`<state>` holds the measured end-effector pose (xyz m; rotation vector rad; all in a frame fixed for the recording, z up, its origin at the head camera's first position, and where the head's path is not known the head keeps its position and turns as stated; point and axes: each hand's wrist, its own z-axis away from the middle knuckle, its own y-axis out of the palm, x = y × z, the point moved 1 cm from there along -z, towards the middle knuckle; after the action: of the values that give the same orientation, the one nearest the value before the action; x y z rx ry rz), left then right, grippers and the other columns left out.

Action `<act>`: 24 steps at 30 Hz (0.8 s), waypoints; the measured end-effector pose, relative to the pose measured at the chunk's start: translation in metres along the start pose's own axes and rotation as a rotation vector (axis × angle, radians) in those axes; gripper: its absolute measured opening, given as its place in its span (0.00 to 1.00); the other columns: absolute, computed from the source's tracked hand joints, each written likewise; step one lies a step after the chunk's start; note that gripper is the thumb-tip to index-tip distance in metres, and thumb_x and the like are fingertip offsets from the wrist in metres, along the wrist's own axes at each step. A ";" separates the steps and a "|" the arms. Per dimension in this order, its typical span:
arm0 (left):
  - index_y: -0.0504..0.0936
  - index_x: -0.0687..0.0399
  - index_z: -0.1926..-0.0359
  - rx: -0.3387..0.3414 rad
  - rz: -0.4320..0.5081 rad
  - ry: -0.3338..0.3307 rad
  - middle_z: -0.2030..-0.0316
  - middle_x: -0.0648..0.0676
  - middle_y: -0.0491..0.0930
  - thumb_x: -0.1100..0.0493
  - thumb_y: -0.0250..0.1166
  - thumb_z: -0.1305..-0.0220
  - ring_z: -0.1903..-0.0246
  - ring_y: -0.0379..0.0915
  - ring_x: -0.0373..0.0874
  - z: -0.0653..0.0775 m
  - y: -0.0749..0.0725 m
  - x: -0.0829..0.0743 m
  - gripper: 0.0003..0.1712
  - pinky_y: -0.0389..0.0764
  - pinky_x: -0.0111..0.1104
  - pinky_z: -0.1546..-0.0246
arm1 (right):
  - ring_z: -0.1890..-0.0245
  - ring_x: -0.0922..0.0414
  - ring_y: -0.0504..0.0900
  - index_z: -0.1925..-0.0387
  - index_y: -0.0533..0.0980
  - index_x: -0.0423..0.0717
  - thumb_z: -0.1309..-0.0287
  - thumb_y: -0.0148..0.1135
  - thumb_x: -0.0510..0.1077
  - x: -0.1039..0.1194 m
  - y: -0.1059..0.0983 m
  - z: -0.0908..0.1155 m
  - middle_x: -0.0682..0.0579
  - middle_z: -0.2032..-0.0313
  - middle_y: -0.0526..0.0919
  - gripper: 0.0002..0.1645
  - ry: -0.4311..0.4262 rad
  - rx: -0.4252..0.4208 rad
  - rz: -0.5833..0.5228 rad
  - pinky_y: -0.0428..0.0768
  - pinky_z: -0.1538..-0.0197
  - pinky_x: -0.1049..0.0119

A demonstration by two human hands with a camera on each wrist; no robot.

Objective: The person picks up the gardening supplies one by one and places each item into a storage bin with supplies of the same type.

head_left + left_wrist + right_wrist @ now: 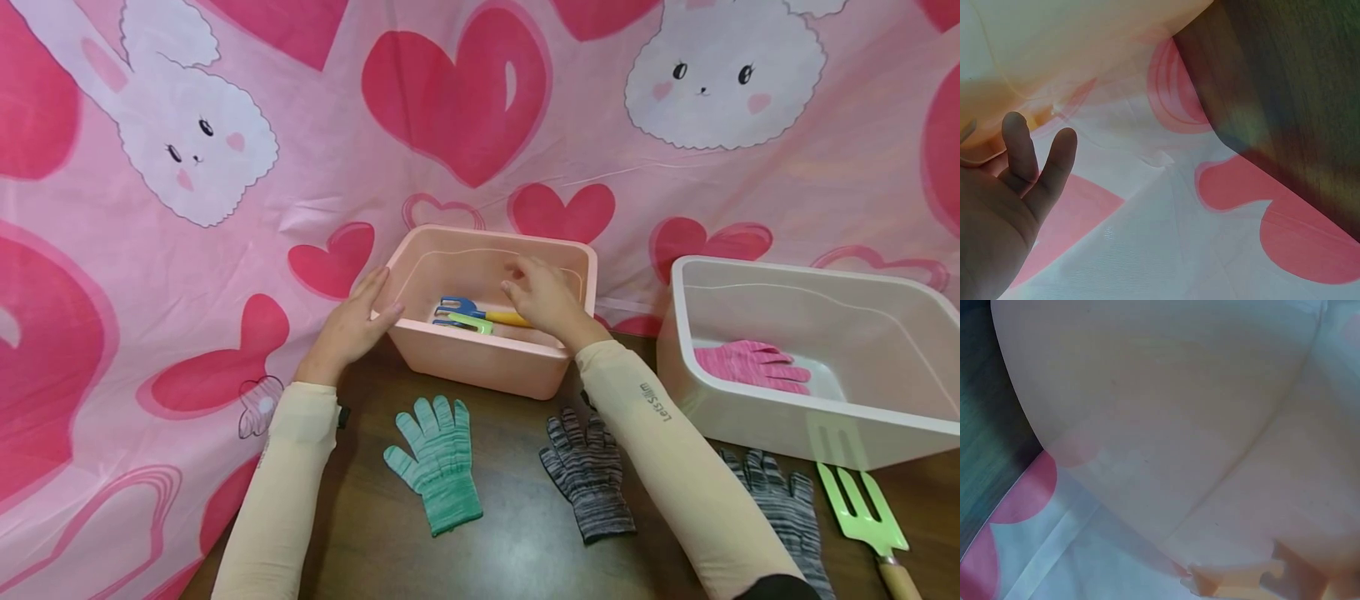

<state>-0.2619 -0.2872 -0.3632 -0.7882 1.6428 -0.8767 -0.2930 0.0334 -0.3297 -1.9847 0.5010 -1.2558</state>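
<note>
My left hand point(348, 325) rests at the left rim of a pink plastic bin point(480, 367), fingers mostly straight and thumb stretched over the front left corner. In the left wrist view, two fingers of that hand point(1004, 206) stand free beside the bin wall. Reaching into the bin's right side, my right hand point(551, 300) has loosely bent fingers and no visible object in them. Below it lies a blue hand rake with a yellow handle point(504, 318), the handle's end hidden by the hand. A light-green tool head point(472, 322) lies in front of the rake.
A green glove point(438, 467) and a dark striped glove point(588, 475) lie on the brown table point(510, 533). A white bin point(795, 425) holds a pink glove point(753, 367). Further right are a grey glove point(787, 508) and a green garden fork point(862, 508). Heart-printed cloth hangs behind.
</note>
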 end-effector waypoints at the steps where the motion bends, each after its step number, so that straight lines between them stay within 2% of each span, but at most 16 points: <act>1: 0.48 0.43 0.18 -0.001 0.000 0.000 0.21 0.54 0.48 0.33 0.54 0.30 0.26 0.49 0.61 0.000 0.000 0.000 0.48 0.58 0.64 0.34 | 0.46 0.46 0.76 0.37 0.75 0.41 0.31 0.61 0.46 0.000 -0.001 0.001 0.43 0.47 0.80 0.25 -0.008 -0.010 0.000 0.72 0.40 0.48; 4: 0.47 0.44 0.18 0.002 -0.002 0.004 0.21 0.54 0.47 0.35 0.55 0.30 0.26 0.49 0.61 0.000 0.000 -0.001 0.48 0.58 0.65 0.34 | 0.48 0.45 0.77 0.38 0.77 0.41 0.30 0.60 0.46 0.001 -0.004 0.003 0.44 0.49 0.81 0.23 -0.024 -0.035 -0.004 0.74 0.42 0.49; 8: 0.47 0.45 0.18 0.002 -0.005 0.010 0.21 0.55 0.47 0.33 0.53 0.30 0.26 0.48 0.62 0.000 0.000 0.000 0.48 0.57 0.64 0.33 | 0.50 0.46 0.78 0.41 0.79 0.42 0.30 0.59 0.46 0.005 -0.010 0.007 0.45 0.52 0.82 0.21 -0.018 -0.045 0.014 0.75 0.44 0.49; 13: 0.48 0.46 0.19 -0.004 -0.006 0.013 0.21 0.55 0.48 0.32 0.53 0.30 0.25 0.48 0.61 0.000 0.001 0.001 0.48 0.56 0.63 0.32 | 0.60 0.50 0.79 0.45 0.81 0.43 0.30 0.59 0.47 0.013 -0.017 0.011 0.49 0.60 0.84 0.18 -0.025 -0.032 0.073 0.78 0.51 0.53; 18: 0.47 0.46 0.19 -0.001 0.002 0.011 0.21 0.55 0.47 0.36 0.55 0.29 0.25 0.47 0.61 0.000 0.001 0.002 0.47 0.55 0.63 0.32 | 0.73 0.54 0.79 0.49 0.82 0.43 0.29 0.58 0.45 0.020 -0.023 0.017 0.51 0.70 0.83 0.15 -0.060 -0.005 0.095 0.79 0.64 0.58; 21: 0.48 0.46 0.19 -0.003 0.007 0.021 0.21 0.55 0.47 0.35 0.53 0.29 0.25 0.47 0.61 0.000 0.001 0.001 0.47 0.54 0.63 0.32 | 0.74 0.54 0.78 0.50 0.81 0.43 0.29 0.59 0.45 0.022 -0.028 0.023 0.51 0.74 0.79 0.13 -0.077 0.014 0.118 0.78 0.66 0.60; 24: 0.48 0.47 0.19 -0.009 0.007 0.034 0.21 0.55 0.48 0.32 0.52 0.29 0.25 0.47 0.60 0.000 0.001 0.001 0.48 0.54 0.62 0.31 | 0.72 0.53 0.76 0.51 0.81 0.44 0.30 0.60 0.45 0.024 -0.034 0.029 0.51 0.74 0.78 0.12 -0.081 0.045 0.147 0.77 0.65 0.60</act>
<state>-0.2625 -0.2877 -0.3641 -0.7772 1.6790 -0.8829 -0.2581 0.0513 -0.2970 -1.9164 0.5632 -1.0836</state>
